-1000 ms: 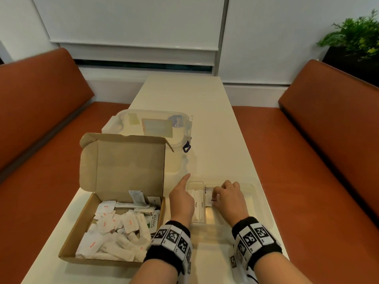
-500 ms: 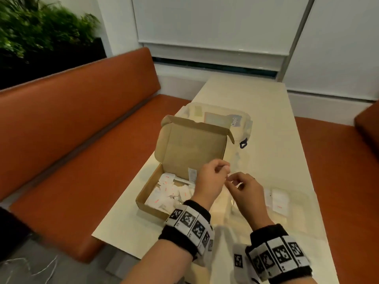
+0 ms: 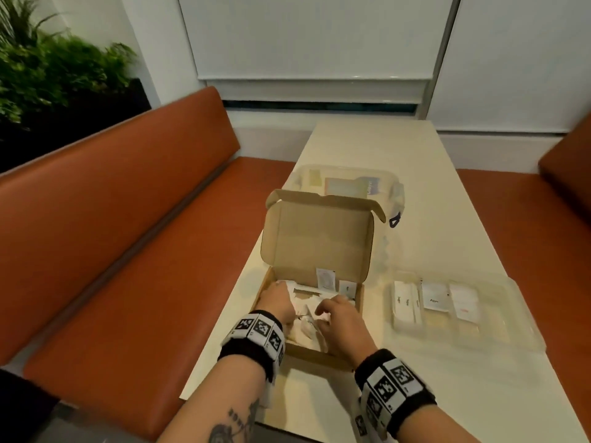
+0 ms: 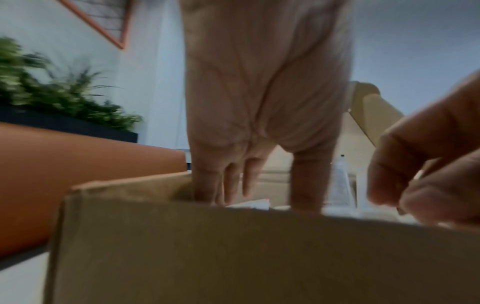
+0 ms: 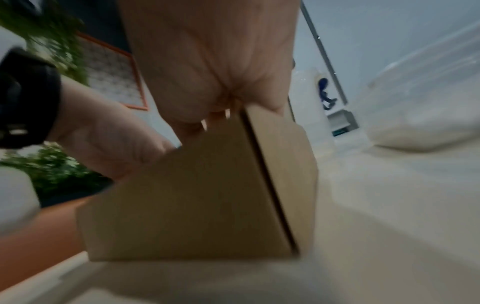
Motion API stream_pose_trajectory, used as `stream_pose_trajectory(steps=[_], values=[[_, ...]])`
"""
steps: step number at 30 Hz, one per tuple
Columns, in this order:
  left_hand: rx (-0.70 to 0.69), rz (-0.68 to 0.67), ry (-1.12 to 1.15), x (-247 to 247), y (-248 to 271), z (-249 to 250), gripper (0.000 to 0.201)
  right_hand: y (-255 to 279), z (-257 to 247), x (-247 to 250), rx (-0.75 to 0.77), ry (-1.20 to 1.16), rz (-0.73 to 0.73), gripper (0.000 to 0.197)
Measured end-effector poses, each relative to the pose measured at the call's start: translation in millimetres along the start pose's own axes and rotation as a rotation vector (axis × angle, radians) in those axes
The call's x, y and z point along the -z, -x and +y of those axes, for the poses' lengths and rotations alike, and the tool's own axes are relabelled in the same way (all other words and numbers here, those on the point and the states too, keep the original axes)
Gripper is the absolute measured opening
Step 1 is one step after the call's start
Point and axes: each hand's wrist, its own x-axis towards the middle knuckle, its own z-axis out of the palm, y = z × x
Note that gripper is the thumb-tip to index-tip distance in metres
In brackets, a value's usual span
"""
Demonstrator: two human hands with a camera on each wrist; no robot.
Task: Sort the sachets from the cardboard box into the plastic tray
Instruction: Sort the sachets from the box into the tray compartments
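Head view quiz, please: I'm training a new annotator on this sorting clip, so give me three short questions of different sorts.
1. True or false: both hands are inside the cardboard box.
2. Which side of the box is the plastic tray on? A) left B) right
3. Fill in: the box lid stands ____.

Key:
1. True; left hand and right hand reach in among the sachets.
2. B
3. open

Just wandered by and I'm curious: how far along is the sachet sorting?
Early on. A few sachets already lie in the plastic tray. Both the left hand and right hand are inside the cardboard box, rummaging. Most white sachets remain there, unsorted.
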Motion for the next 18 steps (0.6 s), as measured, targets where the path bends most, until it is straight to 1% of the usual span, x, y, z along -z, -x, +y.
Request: stream_pose_trajectory(steps=[1,3,4,5,7,9,10,12,14,16,18], values=[[-0.023,-0.071,-0.046,0.7,-3.2,-1.1,0.071,0.3,1.4,-3.1,-0.002,0.017,0.024,0.019],[-0.024,-0.224,-0.131,5.4,-6.9,-3.7,0.103,2.8,3.5,-8.1,-0.006,0.054,0.074,0.021],[-0.030,-0.279,-0.191,8.5,-8.3,-5.3,0.110,4.2,3.9,-9.6,-0.007,0.083,0.090,0.021],[-0.046,-0.310,-0.256,10.6,-9.1,-6.7,0.111,5.0,3.6,-10.9,-0.008,0.119,0.096,0.021],[-0.099,-0.302,-0.359,11.7,-7.4,-9.2,0.101,6.7,1.7,-12.7,-0.013,0.180,0.080,0.020],[-0.162,-0.249,-0.399,10.0,-6.5,-11.1,0.088,6.7,-0.6,-13.0,-0.024,0.216,0.067,0.021],[-0.188,-0.243,-0.401,9.1,-6.4,-11.9,0.087,6.2,-1.4,-12.9,-0.031,0.224,0.065,0.022],[-0.233,-0.266,-0.376,9.0,-7.8,-14.1,0.086,5.9,-2.8,-12.9,-0.042,0.226,0.078,0.023],[-0.258,-0.286,-0.339,10.4,-8.9,-16.7,0.082,7.3,-3.7,-14.0,-0.043,0.223,0.108,0.022],[-0.283,-0.307,-0.351,11.4,-9.4,-18.2,0.072,8.5,-4.4,-15.1,-0.044,0.223,0.127,0.021],[-0.336,-0.317,-0.352,10.0,-10.1,-18.4,0.058,8.6,-4.7,-15.7,-0.058,0.219,0.131,0.021]])
